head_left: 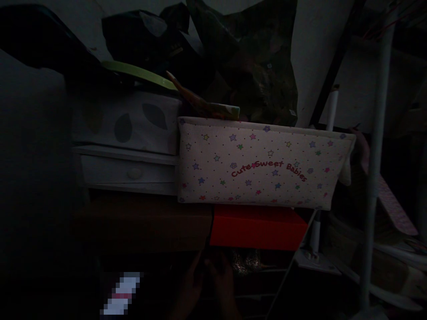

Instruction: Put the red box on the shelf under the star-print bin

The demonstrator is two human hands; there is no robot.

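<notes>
Left hand [191,286] and right hand [224,280] meet in deep shadow just under the lower-left corner of the flat orange-red cardboard box [256,226], grip unreadable on both; star-printed cream fabric bin [263,164] sits on that box, so I'd go slow, by feel, steadying it.

One cream fabric storage box [263,164], printed with coloured stars and the words "Cute Sweet Babies", was in view. One red box [258,226] lay directly under it. Beside them were one white fabric bin [126,120] with grey leaf shapes, one white drawer [110,171] with a single round knob [135,173], and one brown cardboard box [143,226]. One green lid [140,73] lay on top. There were two bags, one black bag [143,35] and one dark green bag [260,66]. There were two white uprights, one thick pole [375,178] and one thin pole [331,111]. Two hands showed dimly at the bottom, the left hand [191,286] and the right hand [224,282].
</notes>
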